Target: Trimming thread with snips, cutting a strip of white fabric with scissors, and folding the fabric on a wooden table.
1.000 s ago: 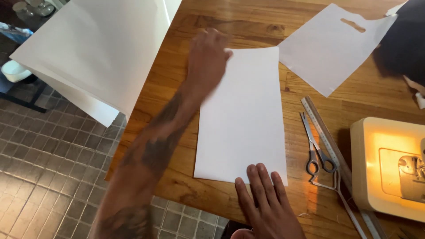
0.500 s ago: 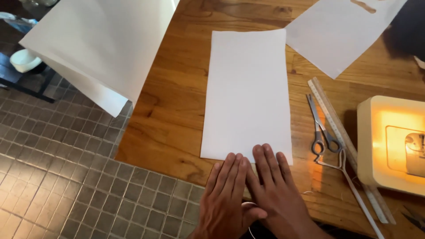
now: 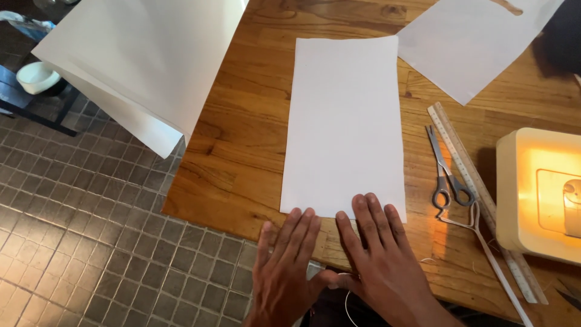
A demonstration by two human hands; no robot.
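Long white folded paper sheet [image 3: 344, 124] is laid flat on wooden table [image 3: 242, 139]; near edge is pressed by left hand [image 3: 284, 266] and right hand [image 3: 378, 257], fingers spread flat, nothing gripped. Creasing looks unfinished.

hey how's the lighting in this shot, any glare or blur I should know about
Head view: sharp overall, no motion blur on the left hand or right hand. Warm glare blows out the glowing face of the cream machine, spilling orange onto the wooden table by the scissors. The white sheet is bright but evenly lit. Table edges bow slightly from the wide lens.
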